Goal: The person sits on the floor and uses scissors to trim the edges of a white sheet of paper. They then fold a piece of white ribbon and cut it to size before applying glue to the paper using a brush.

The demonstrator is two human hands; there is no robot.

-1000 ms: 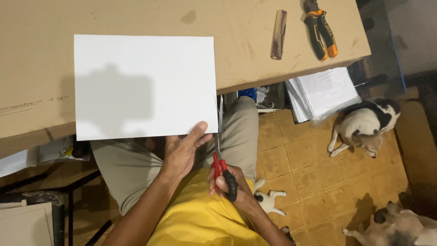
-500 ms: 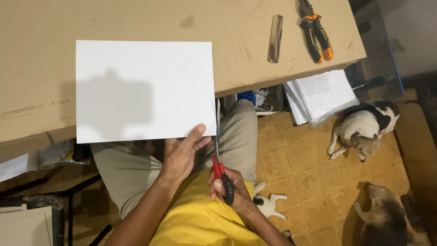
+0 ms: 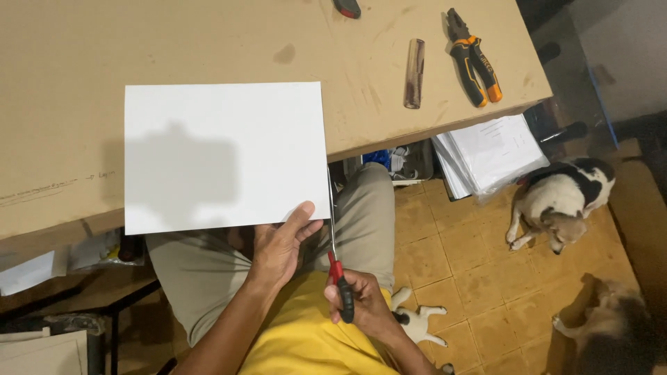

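A white sheet of paper (image 3: 222,156) is held up over the edge of the brown table (image 3: 208,42). My left hand (image 3: 278,246) pinches the sheet's lower right corner. My right hand (image 3: 365,305) grips the red and black handles of a pair of scissors (image 3: 336,257). The blades point up along the sheet's right edge, close to its lower corner. I sit with my legs in beige trousers below the table edge.
On the table lie a brown comb (image 3: 414,73), orange and black pliers (image 3: 474,57) and a dark tool (image 3: 347,7) at the top edge. A stack of paper in plastic (image 3: 490,153) and three dogs (image 3: 563,198) (image 3: 611,333) (image 3: 417,323) are on the tiled floor.
The paper, hands and scissors keep their pose; the view has shifted slightly. The dog at the lower right has moved along the floor.
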